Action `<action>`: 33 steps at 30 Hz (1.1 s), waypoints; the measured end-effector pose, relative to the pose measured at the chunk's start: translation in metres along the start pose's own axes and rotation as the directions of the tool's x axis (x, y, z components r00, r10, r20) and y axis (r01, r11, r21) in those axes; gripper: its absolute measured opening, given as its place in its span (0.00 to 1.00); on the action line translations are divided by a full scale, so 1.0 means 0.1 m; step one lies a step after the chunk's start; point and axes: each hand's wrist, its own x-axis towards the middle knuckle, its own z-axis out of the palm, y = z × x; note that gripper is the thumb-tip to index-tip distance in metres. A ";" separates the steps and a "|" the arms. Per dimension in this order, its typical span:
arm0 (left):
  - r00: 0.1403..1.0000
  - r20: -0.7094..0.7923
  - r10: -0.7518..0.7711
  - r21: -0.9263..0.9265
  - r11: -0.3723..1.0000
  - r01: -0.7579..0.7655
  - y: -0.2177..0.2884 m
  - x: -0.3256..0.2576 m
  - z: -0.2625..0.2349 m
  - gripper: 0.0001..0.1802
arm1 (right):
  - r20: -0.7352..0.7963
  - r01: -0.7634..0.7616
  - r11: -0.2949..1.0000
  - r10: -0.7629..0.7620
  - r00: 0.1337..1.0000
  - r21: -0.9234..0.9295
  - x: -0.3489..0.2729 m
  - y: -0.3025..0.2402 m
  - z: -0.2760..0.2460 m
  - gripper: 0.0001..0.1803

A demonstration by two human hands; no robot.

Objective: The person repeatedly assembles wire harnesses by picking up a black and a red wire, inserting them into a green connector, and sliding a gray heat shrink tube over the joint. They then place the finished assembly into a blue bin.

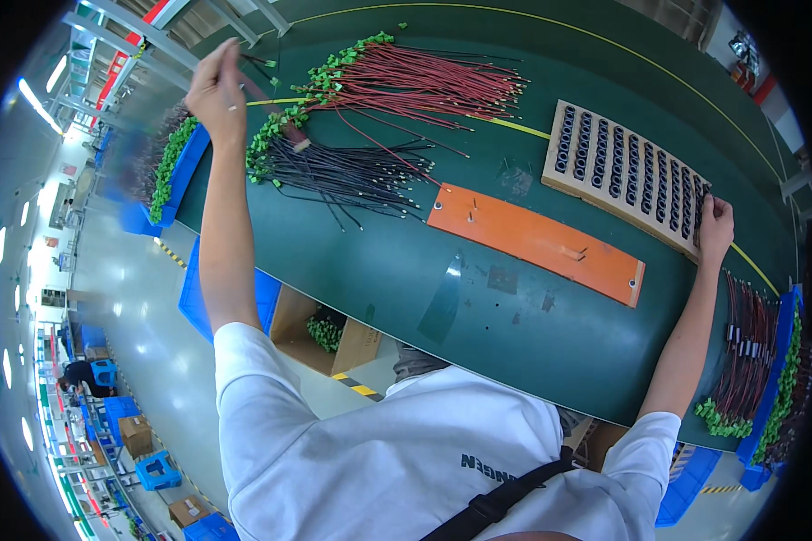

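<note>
My right hand is at the right end of the tray, its fingertips at the last row of black parts; whether they pinch one or only rest there, I cannot tell. The tray lies on the far right of the bench, to the left of that hand, its long axis slanting from upper left to lower right, ending by my fingers. My left hand is well apart from it, up at the far left, fingers bunched; I cannot tell if they hold anything. Between my hands lie the red wires, the black wires and the orange board, which runs roughly along the tray's slant, nearer me.
</note>
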 end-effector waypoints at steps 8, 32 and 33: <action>0.797 0.595 0.102 -0.184 0.983 0.012 1.25 -0.74 0.41 0.08 | -0.202 0.275 0.760 -0.191 0.961 0.589 -0.44 -0.51 -0.23 0.14; -0.304 0.927 0.219 0.128 0.577 0.806 2.38 -1.99 0.71 0.18 | 0.759 -0.634 0.422 -0.429 0.491 0.648 -2.19 -1.69 -0.63 0.20; -0.301 0.932 0.202 0.149 0.543 0.826 2.40 -2.00 0.70 0.18 | 0.761 -0.633 0.427 -0.430 0.486 0.646 -2.18 -1.68 -0.62 0.19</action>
